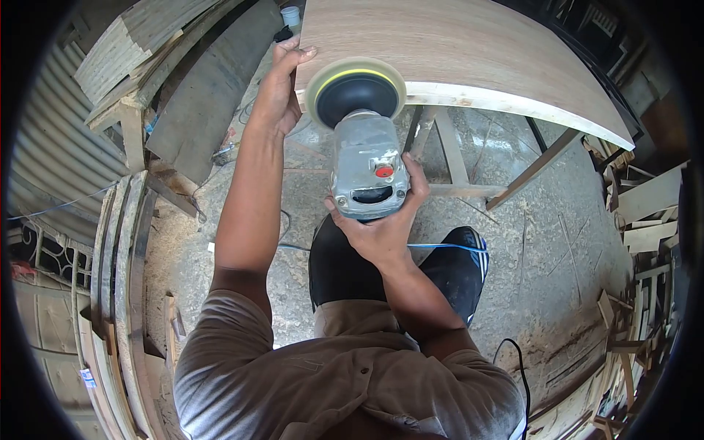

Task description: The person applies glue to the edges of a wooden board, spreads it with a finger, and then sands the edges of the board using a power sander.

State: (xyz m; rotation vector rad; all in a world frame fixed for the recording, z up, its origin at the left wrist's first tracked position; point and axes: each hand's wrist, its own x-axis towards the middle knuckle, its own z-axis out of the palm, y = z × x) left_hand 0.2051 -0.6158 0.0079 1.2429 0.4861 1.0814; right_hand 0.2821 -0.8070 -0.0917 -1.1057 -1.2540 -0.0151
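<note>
A grey power sander (367, 158) with a round disc pad (357, 95) lies over the near edge of a wooden panel (455, 51). My right hand (385, 231) wraps round the rear of its body, below a red button. The disc overlaps the panel's left front corner in this view. At that corner my left hand (282, 84) grips the panel's left edge, thumb on the top face and the other fingers partly hidden. A blue cord (447, 246) runs out to the right behind my right wrist.
The panel rests on a wooden stand (455, 150). Stacked boards (139, 51) and leaning planks (121, 264) line the left side, near a corrugated metal sheet (66, 132). Wood offcuts (649, 220) pile up at the right. Dust and thin strips lie on the concrete floor (543, 220).
</note>
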